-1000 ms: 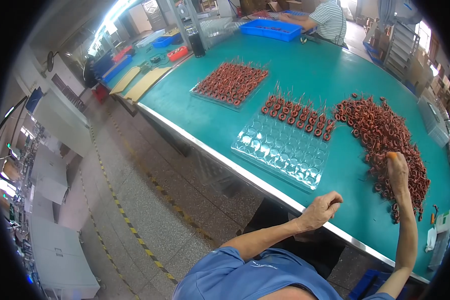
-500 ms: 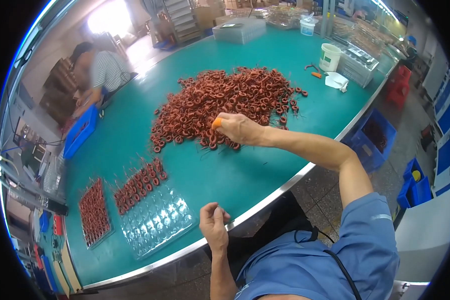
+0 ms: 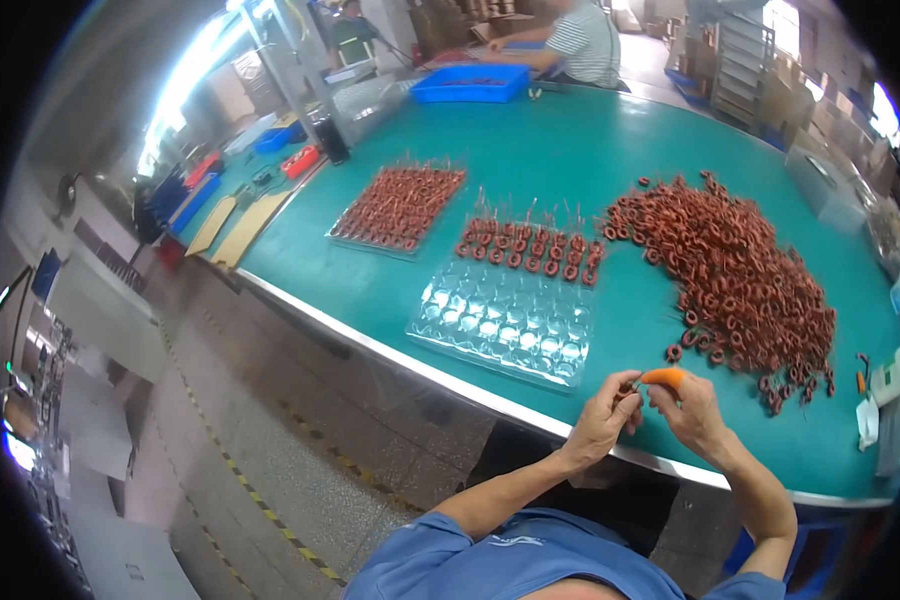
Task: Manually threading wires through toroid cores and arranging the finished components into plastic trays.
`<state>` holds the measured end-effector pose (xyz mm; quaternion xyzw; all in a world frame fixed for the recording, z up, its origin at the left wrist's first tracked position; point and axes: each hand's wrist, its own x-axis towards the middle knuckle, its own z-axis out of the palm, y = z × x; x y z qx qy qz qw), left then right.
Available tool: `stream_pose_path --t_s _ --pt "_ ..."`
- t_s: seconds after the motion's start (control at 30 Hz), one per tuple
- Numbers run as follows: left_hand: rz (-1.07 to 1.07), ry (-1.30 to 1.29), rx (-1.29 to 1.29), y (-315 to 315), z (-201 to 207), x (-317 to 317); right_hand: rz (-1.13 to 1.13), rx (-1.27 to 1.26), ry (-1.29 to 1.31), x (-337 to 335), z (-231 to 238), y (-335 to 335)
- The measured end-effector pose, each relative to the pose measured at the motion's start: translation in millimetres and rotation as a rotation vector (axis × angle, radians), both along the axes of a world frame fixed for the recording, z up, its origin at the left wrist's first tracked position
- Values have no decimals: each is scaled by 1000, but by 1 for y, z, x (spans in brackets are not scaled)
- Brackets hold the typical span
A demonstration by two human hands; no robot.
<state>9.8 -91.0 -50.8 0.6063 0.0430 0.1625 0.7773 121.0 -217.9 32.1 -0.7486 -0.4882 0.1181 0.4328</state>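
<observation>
Both hands met just over the near edge of the green worktop [image 3: 570, 140], and what they pinched was hard to make out: a small red-brown ring [image 3: 627, 391] sat between the fingertips, mostly hidden by the fingers. The left hand [image 3: 604, 418] was curled narrow around it. The right hand [image 3: 688, 408] also closed on it, wearing an orange fingertip cover [image 3: 664, 376] on one digit. Whether wire leads stuck out of the ring could not be told.

Beyond the hands lay a clear plastic blister tray [image 3: 500, 325], glossy, with rows of round pockets; its far rows held red-brown rings [image 3: 530, 248] with thin wires standing up, the near rows showed only shiny plastic. To the left of that tray and farther off sat a second tray [image 3: 398, 205], packed with the same rings. To the right of the clear tray sprawled a loose heap of rings [image 3: 735, 275], matte and copper-red, trailing toward the hands.

Far beyond the tray a blue bin [image 3: 470, 85] stood beside a person in a striped shirt [image 3: 580, 40], cut off by the picture's rim. Small white items [image 3: 880, 395] at the right edge were too blurred to identify.
</observation>
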Motion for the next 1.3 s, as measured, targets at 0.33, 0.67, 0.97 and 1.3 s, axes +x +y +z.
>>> stream_pose_path --t_s 0.33,0.67,0.97,1.3 --pt "11 133 2 -2 2 7 207 -58 -759 67 120 78" --pt "75 156 -17 -4 10 2 46 -283 -943 137 207 180" --pt "58 156 34 -6 15 5 -408 33 -1030 251 275 108" --pt "51 122 76 4 16 -16 -554 -175 -1072 260 292 88"
